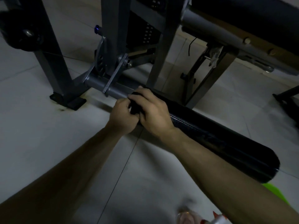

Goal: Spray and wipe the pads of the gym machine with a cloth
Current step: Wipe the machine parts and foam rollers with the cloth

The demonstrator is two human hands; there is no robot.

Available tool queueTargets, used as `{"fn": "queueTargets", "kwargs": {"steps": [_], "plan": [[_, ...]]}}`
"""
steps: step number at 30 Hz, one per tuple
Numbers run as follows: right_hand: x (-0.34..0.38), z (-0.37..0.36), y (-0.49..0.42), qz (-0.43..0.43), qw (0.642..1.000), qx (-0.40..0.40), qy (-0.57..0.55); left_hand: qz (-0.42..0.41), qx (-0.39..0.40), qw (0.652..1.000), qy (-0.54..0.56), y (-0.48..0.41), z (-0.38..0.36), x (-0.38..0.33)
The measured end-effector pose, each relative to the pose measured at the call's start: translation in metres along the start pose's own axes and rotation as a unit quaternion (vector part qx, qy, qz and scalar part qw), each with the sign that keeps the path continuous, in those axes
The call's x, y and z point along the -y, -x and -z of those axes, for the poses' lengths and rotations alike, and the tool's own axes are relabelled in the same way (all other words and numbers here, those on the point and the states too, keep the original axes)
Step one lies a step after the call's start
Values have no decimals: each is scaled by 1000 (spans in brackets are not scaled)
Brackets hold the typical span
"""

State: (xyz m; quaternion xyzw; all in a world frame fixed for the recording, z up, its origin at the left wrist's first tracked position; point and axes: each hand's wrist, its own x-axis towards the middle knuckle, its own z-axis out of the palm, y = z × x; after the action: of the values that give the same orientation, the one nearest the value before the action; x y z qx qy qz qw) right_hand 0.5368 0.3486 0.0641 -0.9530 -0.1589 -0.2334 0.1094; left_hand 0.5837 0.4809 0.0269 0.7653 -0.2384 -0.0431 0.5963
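A long black roller pad [218, 139] of the gym machine runs from centre to lower right, mounted on a grey steel tube [113, 90]. At the pad's inner end both hands meet on a dark cloth [135, 105]. My left hand [123, 118] grips the cloth with curled fingers. My right hand [153, 113] lies over the cloth and pad end, fingers bent around them. A spray bottle [210, 219] with a red and white top shows blurred at the bottom edge, on the floor under my right forearm.
The machine's grey frame posts [116, 38] and foot [69, 101] stand on a pale tiled floor [40, 126]. A black bench pad [252, 18] on a grey frame is at upper right. A weight stack [148, 33] sits behind. A green item [273, 193] lies at lower right.
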Motion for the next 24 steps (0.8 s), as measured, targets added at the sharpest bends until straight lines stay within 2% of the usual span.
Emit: {"fn": "queueTargets", "kwargs": {"steps": [5,8,10,13,16,19,22,24], "plan": [[-41,40,76,27,997,23,74,-2,14,996,-90,12,-4,-6],[-63,66,129,-7,995,-1,101,-33,19,979,-201,9,-8,-13],[-67,70,149,-57,993,-42,92,-36,18,974,-224,6,-7,-16],[-48,46,135,-113,988,-80,66,-33,16,968,-250,6,-10,-18],[-24,16,86,-63,996,-59,24,-62,-4,946,-317,13,-22,-20],[-26,17,70,-25,998,-39,35,-121,-25,918,-376,20,-38,-26],[-50,43,117,-21,997,-22,66,-183,17,899,-399,20,-57,-38],[-70,68,163,-57,994,-29,91,-205,67,889,-403,16,-73,-49]]}}
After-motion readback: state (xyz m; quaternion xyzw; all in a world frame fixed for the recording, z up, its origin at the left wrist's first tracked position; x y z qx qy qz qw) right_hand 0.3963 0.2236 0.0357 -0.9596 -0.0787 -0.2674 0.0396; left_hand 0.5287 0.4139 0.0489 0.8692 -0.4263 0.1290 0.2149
